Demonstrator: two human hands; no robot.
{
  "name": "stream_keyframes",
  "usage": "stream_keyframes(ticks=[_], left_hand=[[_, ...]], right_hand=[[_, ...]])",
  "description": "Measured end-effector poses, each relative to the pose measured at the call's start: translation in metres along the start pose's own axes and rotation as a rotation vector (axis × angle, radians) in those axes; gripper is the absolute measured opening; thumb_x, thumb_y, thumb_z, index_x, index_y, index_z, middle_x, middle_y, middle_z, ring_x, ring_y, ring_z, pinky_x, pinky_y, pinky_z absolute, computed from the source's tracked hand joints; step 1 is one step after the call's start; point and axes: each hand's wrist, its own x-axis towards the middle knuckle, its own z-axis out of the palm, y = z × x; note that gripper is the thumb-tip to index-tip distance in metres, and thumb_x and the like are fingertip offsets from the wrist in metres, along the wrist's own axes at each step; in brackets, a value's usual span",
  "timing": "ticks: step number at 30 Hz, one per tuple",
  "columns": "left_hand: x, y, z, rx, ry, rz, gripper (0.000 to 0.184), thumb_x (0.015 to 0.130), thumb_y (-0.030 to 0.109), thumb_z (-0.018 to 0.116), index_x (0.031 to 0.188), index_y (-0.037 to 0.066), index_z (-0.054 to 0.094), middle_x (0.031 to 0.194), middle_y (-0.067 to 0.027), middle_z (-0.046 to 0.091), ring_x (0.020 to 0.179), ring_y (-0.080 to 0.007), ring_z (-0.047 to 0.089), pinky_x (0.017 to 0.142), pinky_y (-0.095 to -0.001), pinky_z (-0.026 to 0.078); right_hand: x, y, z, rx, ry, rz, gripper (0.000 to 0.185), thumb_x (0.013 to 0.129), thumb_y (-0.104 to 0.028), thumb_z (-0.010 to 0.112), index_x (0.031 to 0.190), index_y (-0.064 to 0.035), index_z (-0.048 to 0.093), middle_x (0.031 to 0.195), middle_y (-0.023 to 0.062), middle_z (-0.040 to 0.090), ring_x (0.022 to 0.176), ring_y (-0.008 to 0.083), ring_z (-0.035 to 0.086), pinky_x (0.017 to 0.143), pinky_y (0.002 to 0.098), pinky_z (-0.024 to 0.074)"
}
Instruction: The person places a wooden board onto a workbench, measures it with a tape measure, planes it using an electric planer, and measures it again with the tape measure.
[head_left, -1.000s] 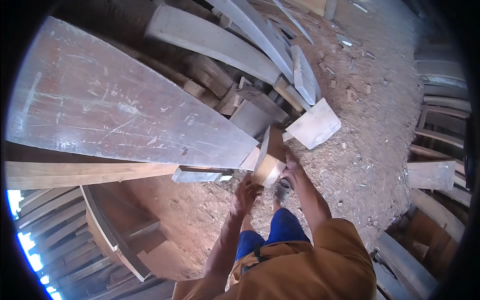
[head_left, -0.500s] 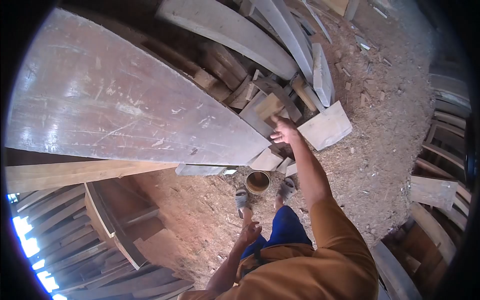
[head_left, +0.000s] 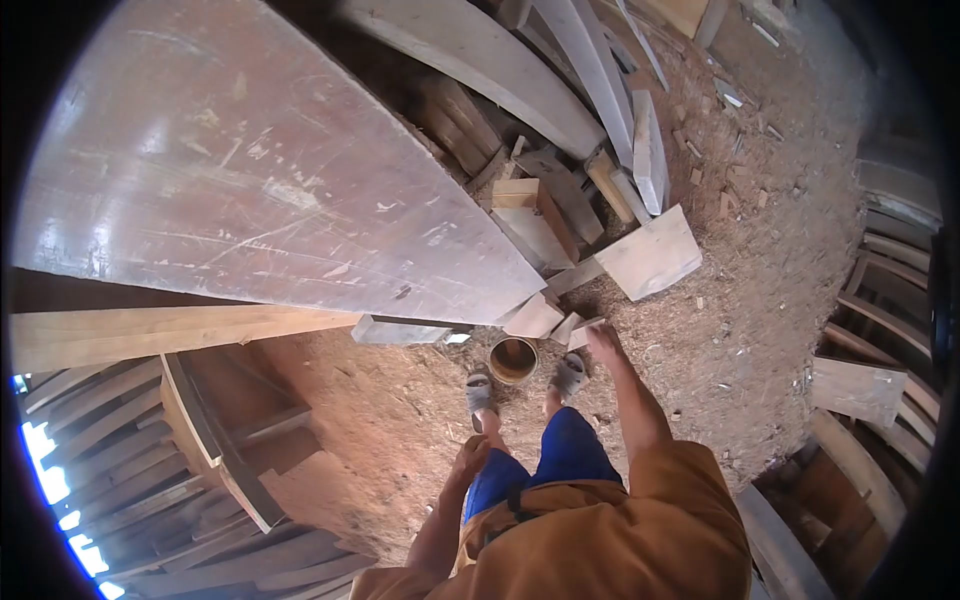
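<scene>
My right hand [head_left: 603, 343] is low beside my right sandal, its fingers closed at the right end of a small wood block [head_left: 583, 333]. Part of its grip is hidden. Another pale offcut [head_left: 535, 317] lies to the left of that block, by the corner of the large board. A round bucket [head_left: 513, 360] stands between my feet, with its inside in shadow. Near my left knee, my left hand [head_left: 473, 453] is curled closed, and nothing shows in it.
The large scuffed board [head_left: 270, 180] fills the upper left. Behind its corner are stacked wood pieces [head_left: 535, 225], curved timbers [head_left: 480, 70] and a pale rectangular board [head_left: 652, 252]. Curved timbers [head_left: 860, 470] also line the right side. Sawdust and chips cover the floor [head_left: 740, 330].
My right hand has moved down from the stacked wood to the small block near my foot. A piece in the stack sits differently. My left hand has moved left and its fingers have curled.
</scene>
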Motion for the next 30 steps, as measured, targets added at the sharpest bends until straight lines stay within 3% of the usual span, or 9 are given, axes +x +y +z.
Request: stream_keyframes(ticks=[2, 4, 6, 7, 11, 17, 23, 26, 30], left_hand=[[0.0, -0.03, -0.004, 0.015, 0.034, -0.074, 0.056, 0.097, 0.045, 0.062, 0.131, 0.001, 0.061, 0.11, -0.0108, 0.067, 0.087, -0.0196, 0.062, 0.077, -0.0328, 0.051], [-0.003, -0.077, -0.007, 0.001, 0.079, -0.15, 0.055, 0.096, 0.043, 0.062, 0.131, 0.001, 0.062, 0.109, -0.0111, 0.067, 0.085, -0.0193, 0.063, 0.076, -0.033, 0.052], [-0.037, -0.075, -0.01, -0.105, 0.007, -0.092, 0.052, 0.097, 0.046, 0.058, 0.122, 0.002, 0.065, 0.107, -0.0109, 0.066, 0.081, -0.0192, 0.062, 0.072, -0.0347, 0.052], [-0.036, -0.076, -0.014, 0.112, -0.004, -0.051, 0.05, 0.095, 0.04, 0.057, 0.115, -0.003, 0.07, 0.103, -0.0189, 0.073, 0.099, -0.0265, 0.068, 0.086, -0.0374, 0.053], [-0.051, -0.076, -0.009, -0.075, 0.101, -0.143, 0.053, 0.097, 0.046, 0.059, 0.126, 0.002, 0.064, 0.11, -0.011, 0.066, 0.087, -0.0197, 0.062, 0.076, -0.0348, 0.052], [-0.043, -0.07, -0.01, -0.186, 0.061, -0.035, 0.058, 0.095, 0.044, 0.058, 0.13, -0.002, 0.062, 0.11, -0.0152, 0.069, 0.095, -0.0202, 0.063, 0.084, -0.035, 0.051], [-0.05, -0.087, -0.025, -0.274, 0.04, 0.09, 0.063, 0.096, 0.051, 0.056, 0.131, 0.0, 0.062, 0.108, -0.0153, 0.069, 0.095, -0.0207, 0.064, 0.085, -0.0339, 0.051], [-0.04, -0.137, -0.037, -0.117, 0.142, 0.261, 0.061, 0.096, 0.05, 0.057, 0.132, 0.001, 0.062, 0.107, -0.0166, 0.07, 0.096, -0.0224, 0.065, 0.085, -0.0349, 0.052], [-0.073, -0.185, -0.064, -0.232, 0.147, -0.105, 0.051, 0.097, 0.038, 0.058, 0.133, 0.003, 0.061, 0.123, -0.016, 0.065, 0.096, -0.0247, 0.067, 0.081, -0.036, 0.056]], right_hand=[[-0.054, 0.008, 0.022, 0.097, -0.264, 0.193, 0.012, 0.085, -0.015, 0.063, 0.092, -0.0059, 0.067, 0.083, 0.0177, 0.07, 0.081, 0.0311, 0.069, 0.076, 0.0446, 0.0538], [-0.106, 0.051, 0.149, 0.296, -0.268, 0.557, 0.039, 0.098, -0.026, 0.046, 0.101, 0.0046, 0.07, 0.104, 0.03, 0.069, 0.097, 0.0435, 0.069, 0.086, 0.0508, 0.0552], [-0.162, 0.026, 0.104, 0.054, -0.413, 0.256, 0.021, 0.09, -0.017, 0.054, 0.093, -0.0031, 0.069, 0.089, 0.0206, 0.07, 0.087, 0.0341, 0.07, 0.079, 0.0443, 0.0546], [-0.172, 0.021, 0.085, -0.065, -0.453, 0.098, 0.012, 0.086, -0.013, 0.059, 0.088, -0.007, 0.069, 0.082, 0.0158, 0.071, 0.082, 0.0294, 0.07, 0.075, 0.041, 0.0543], [-0.168, -0.008, 0.048, 0.127, -0.611, 0.115, 0.044, 0.096, -0.03, 0.047, 0.102, 0.007, 0.07, 0.113, 0.0351, 0.066, 0.107, 0.0495, 0.065, 0.096, 0.0495, 0.0517], [-0.126, -0.074, -0.004, 0.532, -0.468, 0.581, 0.045, 0.095, -0.029, 0.046, 0.113, 0.0063, 0.067, 0.118, 0.0353, 0.064, 0.113, 0.0476, 0.062, 0.1, 0.048, 0.0499], [-0.095, -0.131, -0.025, 0.304, -0.405, 0.432, 0.033, 0.092, -0.025, 0.053, 0.097, 0.0038, 0.068, 0.103, 0.0267, 0.07, 0.092, 0.0418, 0.068, 0.082, 0.0492, 0.053], [-0.046, -0.199, -0.044, 0.246, -0.301, 0.048, 0.034, 0.093, -0.029, 0.055, 0.094, 0.0024, 0.069, 0.108, 0.0284, 0.069, 0.102, 0.0415, 0.067, 0.087, 0.0492, 0.0522], [0.026, -0.349, -0.104, 0.336, -0.094, -0.055, 0.063, 0.091, -0.028, 0.067, 0.143, 0.0001, 0.047, 0.131, 0.0297, 0.06, 0.12, 0.0448, 0.058, 0.105, 0.0488, 0.0464]])
